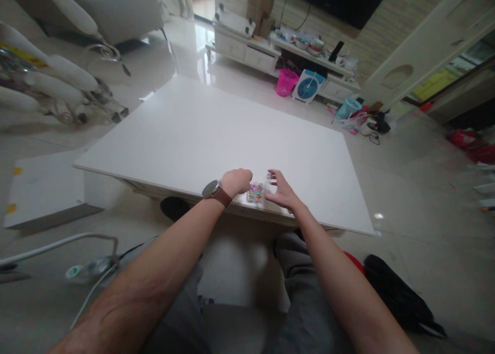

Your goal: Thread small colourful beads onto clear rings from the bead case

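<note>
A small clear plastic compartment box with colourful bead-like bits in it lies near the front edge of the white table. Its clear lid seems to stand raised on the right side. My left hand, with a watch on the wrist, is closed at the box's left side, knuckles up; its fingertips are hidden. On the other side my right hand curves its thumb and fingers around the clear lid, gripping it by opposite edges. The bits are too small to name surely.
Beyond the table are a low TV cabinet, a pink basket and a blue-and-white fan. White chairs stand at the left, and a white box is on the floor. A black bag lies at lower right.
</note>
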{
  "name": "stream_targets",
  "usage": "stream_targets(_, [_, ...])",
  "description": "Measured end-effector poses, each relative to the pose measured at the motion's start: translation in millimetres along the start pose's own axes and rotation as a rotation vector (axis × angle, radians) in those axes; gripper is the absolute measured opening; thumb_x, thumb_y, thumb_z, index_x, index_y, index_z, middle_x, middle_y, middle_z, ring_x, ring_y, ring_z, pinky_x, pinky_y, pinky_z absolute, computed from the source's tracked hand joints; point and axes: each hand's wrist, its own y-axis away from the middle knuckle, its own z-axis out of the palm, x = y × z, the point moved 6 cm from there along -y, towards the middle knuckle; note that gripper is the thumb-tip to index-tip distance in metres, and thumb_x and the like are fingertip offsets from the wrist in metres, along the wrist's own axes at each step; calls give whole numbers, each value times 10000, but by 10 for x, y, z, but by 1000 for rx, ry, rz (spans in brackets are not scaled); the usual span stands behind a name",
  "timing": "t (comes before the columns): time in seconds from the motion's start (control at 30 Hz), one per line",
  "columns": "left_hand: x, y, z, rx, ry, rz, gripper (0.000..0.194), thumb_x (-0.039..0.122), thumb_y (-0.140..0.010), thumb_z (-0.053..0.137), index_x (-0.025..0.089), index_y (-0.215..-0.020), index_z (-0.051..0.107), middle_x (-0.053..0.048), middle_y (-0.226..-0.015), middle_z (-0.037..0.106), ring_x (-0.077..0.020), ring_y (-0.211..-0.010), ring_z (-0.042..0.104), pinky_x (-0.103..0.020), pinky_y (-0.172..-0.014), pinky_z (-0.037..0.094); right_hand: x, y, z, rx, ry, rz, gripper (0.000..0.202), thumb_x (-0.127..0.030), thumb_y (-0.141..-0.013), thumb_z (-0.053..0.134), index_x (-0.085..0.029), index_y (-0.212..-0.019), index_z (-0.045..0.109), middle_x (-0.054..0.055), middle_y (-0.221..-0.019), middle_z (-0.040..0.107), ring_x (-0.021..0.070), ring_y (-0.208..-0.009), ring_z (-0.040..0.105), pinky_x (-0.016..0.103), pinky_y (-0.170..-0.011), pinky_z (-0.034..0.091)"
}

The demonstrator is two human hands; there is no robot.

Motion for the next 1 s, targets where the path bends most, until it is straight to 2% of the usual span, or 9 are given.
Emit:
stream_targets(0.1, [-14,28,14,-15,-16,-27,400,198,-912,566,190,-1297,673,-155,-1303,699,-301,-1187,675,-398,-967,545,-133,-73,199,-44,-79,-32,736,-186,-640,714,-271,-1306,411,95,-1341,487,255,-1249,525,433,-994,500])
stream_targets(0.23, [-28,65,24,-9,-16,-46,392,186,-925,527,175,-1288,676,-165,-1295,700,-314,-1184,675,-422,-965,549,-122,-115,340,-143,-119,-9,733,-193,-663,738,-289,-1321,429,73,-1379,525,256,-1312,511,435,-1039,471])
stream_targets(0.43, [-40,80,27,-32,-18,-56,396,271,-943,544,180,-1308,664,-171,-1316,688,-311,-1196,668,-417,-978,543,163,-60,247,-200,101,66,788,-321,-657,844,-275,-1367,507,87,-1410,519,302,-1337,454,522,-1158,339])
stream_targets(0.57, [-20,81,8,-29,-2,-51,397,299,-944,555,189,-1309,666,-161,-1331,683,-305,-1211,660,-404,-990,537,326,0,211,-210,215,75,766,-377,-684,850,-249,-1367,526,104,-1356,519,308,-1279,473,529,-1127,367])
stream_targets(0.63, [-3,79,4,-25,5,-47,395,320,-949,551,199,-1306,668,-152,-1334,684,-297,-1213,659,-393,-994,532,358,24,234,-226,269,91,794,-367,-678,854,-250,-1386,515,118,-1361,501,324,-1283,470,545,-1103,387])
stream_targets(0.7, [16,77,8,-29,17,-40,399,341,-953,545,202,-1306,669,-151,-1335,684,-294,-1208,660,-388,-992,531,355,37,265,-237,333,112,906,-355,-635,881,-256,-1437,472,138,-1412,468,356,-1311,447,577,-1078,399])
stream_targets(0.8, [40,72,20,-41,32,-20,411,375,-961,532,196,-1303,672,-162,-1337,681,-297,-1203,662,-393,-988,530,272,23,314,-237,371,75,1025,-355,-610,906,-280,-1500,403,138,-1502,428,370,-1356,416,595,-1079,392])
stream_targets(0.87, [41,68,28,-41,30,-19,419,393,-966,521,199,-1306,671,-160,-1341,679,-296,-1205,661,-390,-988,527,213,1,345,-242,362,30,955,-340,-650,892,-297,-1485,431,113,-1502,461,347,-1355,434,570,-1090,392])
stream_targets(1.0, [23,53,48,-34,22,-27,424,393,-966,512,205,-1312,669,-151,-1346,678,-294,-1211,657,-385,-987,526,193,-39,372,-249,351,4,768,-299,-683,879,-292,-1380,556,90,-1382,571,309,-1261,519,521,-1062,428])
